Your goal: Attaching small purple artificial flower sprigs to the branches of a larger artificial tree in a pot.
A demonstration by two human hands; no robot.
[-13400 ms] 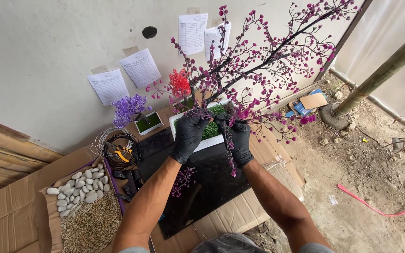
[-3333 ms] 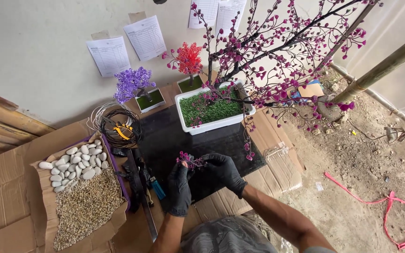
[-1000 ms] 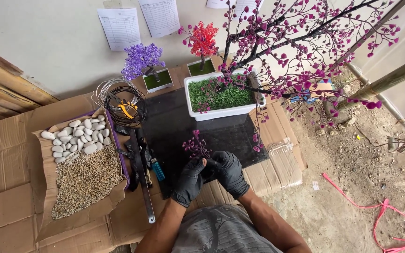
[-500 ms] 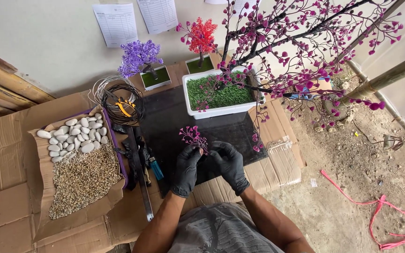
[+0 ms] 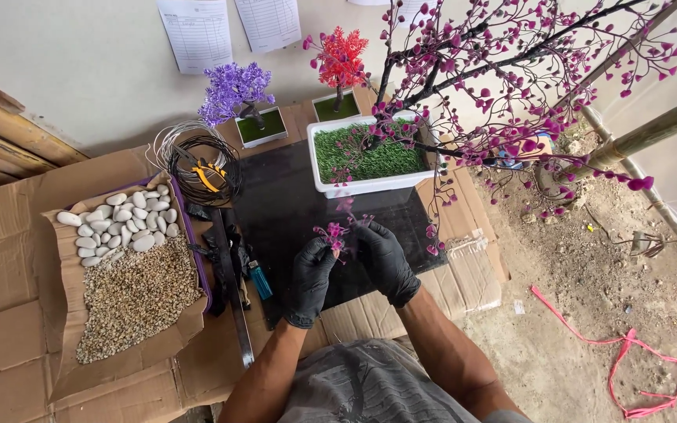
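Since half a second ago both my gloved hands have lifted a touch toward the middle of the frame, and the little sprig has come up with them, nearer the white planter. My left hand (image 5: 313,270) is in a black glove, its grip closed on the pink beaded sprig (image 5: 334,233), thumb and fingertips pinching it at the base; my right hand (image 5: 383,258), gloved the same, is curled in beside it, fingertips touching the sprig's other side, so both grips are shut on the one piece. That sprig is small, a cluster of thin dark stems tipped with magenta beads, some paler pink, fanning upward just above my fingers, over the black mat (image 5: 291,211) in the centre of the frame. Just above it sits the white planter (image 5: 362,186) filled with green turf, and out of it rises the big wire tree (image 5: 511,70) with dark branches and the same magenta beads, spreading across the upper right. At upper centre stand a small purple tree (image 5: 235,92) and a small red tree (image 5: 340,56) in their own little pots. Left of the mat lie a coil of wire (image 5: 190,153) with yellow-handled pliers (image 5: 210,174) on it, and further left a cardboard tray (image 5: 68,352) of white pebbles (image 5: 119,223) and fine gravel (image 5: 135,294).
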